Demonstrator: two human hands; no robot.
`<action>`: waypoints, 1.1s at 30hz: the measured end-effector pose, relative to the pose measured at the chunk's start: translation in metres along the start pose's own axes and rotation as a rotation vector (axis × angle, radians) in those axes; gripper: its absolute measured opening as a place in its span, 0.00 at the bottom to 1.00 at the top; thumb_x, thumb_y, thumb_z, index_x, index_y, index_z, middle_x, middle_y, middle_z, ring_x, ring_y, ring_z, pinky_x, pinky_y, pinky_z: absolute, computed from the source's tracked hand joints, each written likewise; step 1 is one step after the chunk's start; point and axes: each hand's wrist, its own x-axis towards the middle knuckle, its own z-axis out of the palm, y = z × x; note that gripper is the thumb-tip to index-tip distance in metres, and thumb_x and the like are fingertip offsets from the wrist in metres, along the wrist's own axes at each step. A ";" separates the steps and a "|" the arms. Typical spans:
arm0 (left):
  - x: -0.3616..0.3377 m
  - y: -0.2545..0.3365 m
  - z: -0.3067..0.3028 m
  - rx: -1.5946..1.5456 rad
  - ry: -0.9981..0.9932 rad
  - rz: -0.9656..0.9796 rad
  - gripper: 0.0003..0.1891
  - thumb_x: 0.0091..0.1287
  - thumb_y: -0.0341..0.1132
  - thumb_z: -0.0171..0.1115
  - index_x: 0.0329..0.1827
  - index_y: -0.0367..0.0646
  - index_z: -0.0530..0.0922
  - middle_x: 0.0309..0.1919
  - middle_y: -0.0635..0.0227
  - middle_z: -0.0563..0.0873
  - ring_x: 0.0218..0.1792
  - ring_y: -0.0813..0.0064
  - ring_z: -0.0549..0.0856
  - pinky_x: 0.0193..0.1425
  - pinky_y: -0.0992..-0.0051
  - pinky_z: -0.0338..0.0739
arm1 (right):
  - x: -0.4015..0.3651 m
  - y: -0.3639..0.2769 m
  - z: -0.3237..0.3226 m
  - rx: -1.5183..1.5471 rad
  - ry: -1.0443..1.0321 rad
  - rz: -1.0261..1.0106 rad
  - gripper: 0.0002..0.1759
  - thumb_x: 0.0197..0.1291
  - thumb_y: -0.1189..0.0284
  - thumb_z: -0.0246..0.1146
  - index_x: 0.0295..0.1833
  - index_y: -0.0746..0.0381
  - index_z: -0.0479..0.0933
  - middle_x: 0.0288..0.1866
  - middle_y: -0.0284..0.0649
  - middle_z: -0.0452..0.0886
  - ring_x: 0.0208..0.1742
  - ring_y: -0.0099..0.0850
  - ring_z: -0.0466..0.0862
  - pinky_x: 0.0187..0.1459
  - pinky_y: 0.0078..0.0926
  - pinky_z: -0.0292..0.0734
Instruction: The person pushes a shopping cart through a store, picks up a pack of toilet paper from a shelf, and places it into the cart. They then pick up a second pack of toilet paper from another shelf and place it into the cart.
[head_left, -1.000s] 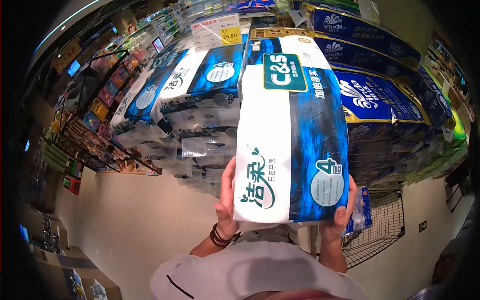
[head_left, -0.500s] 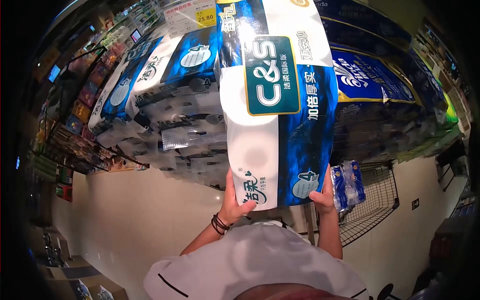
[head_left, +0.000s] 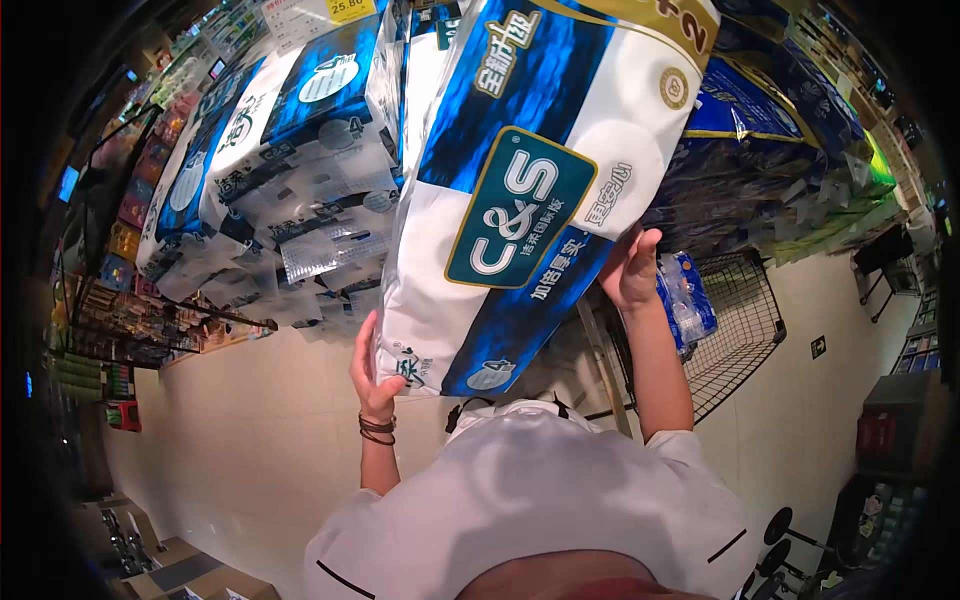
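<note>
A large blue and white tissue pack [head_left: 525, 210] with a green C&S label fills the middle, tilted with its top to the right. At its lower left corner my left hand [head_left: 376, 375] grips it, thumb on the front face and fingers behind. My right hand [head_left: 632, 272] supports the pack's right side, thumb raised and fingers partly hidden behind the edge. Similar packs [head_left: 330, 80] are stacked behind it on the left, and dark blue packs [head_left: 740, 150] on the right.
A wire shopping cart [head_left: 735, 330] stands at the right, with a blue pack [head_left: 686, 305] in it. Price tags [head_left: 300, 22] top the left stack. Shelves line the far left. Cardboard boxes [head_left: 190, 570] lie at the lower left, over the pale floor [head_left: 260, 440].
The pack has come nearer and tilted to the right. My right hand has moved up along its side, and my left hand has shifted left with the lower corner.
</note>
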 end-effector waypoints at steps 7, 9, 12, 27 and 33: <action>0.010 0.026 -0.036 0.145 0.022 0.048 0.60 0.45 0.59 0.76 0.77 0.25 0.64 0.68 0.49 0.77 0.69 0.60 0.77 0.76 0.65 0.67 | 0.003 -0.008 0.015 -0.011 0.088 -0.018 0.58 0.59 0.33 0.67 0.83 0.59 0.57 0.79 0.41 0.70 0.77 0.40 0.73 0.75 0.47 0.70; 0.010 0.029 -0.047 0.094 0.031 0.028 0.60 0.46 0.60 0.74 0.77 0.25 0.65 0.67 0.50 0.78 0.69 0.60 0.78 0.76 0.66 0.66 | -0.014 -0.013 0.022 -0.070 0.071 -0.025 0.58 0.59 0.34 0.68 0.83 0.60 0.57 0.79 0.41 0.70 0.76 0.39 0.74 0.75 0.47 0.70; 0.007 0.013 -0.075 -0.320 0.033 -0.128 0.53 0.59 0.59 0.66 0.79 0.27 0.61 0.72 0.47 0.75 0.72 0.54 0.77 0.78 0.57 0.68 | -0.045 -0.033 0.058 -0.302 0.048 -0.185 0.60 0.60 0.32 0.64 0.84 0.62 0.54 0.82 0.41 0.65 0.79 0.40 0.69 0.78 0.44 0.66; 0.088 0.099 -0.073 -0.611 -0.041 -0.567 0.39 0.79 0.58 0.47 0.79 0.32 0.64 0.72 0.45 0.76 0.71 0.48 0.79 0.77 0.51 0.72 | -0.127 -0.070 -0.031 -0.137 0.370 -0.443 0.42 0.68 0.53 0.67 0.80 0.60 0.62 0.77 0.45 0.72 0.73 0.45 0.76 0.72 0.48 0.75; 0.122 0.142 -0.045 -0.608 0.036 -0.783 0.34 0.78 0.56 0.48 0.72 0.34 0.71 0.60 0.45 0.85 0.44 0.55 0.91 0.48 0.62 0.88 | -0.080 -0.121 0.008 -0.607 0.587 -0.676 0.57 0.59 0.34 0.69 0.74 0.71 0.63 0.69 0.45 0.74 0.66 0.35 0.79 0.66 0.38 0.78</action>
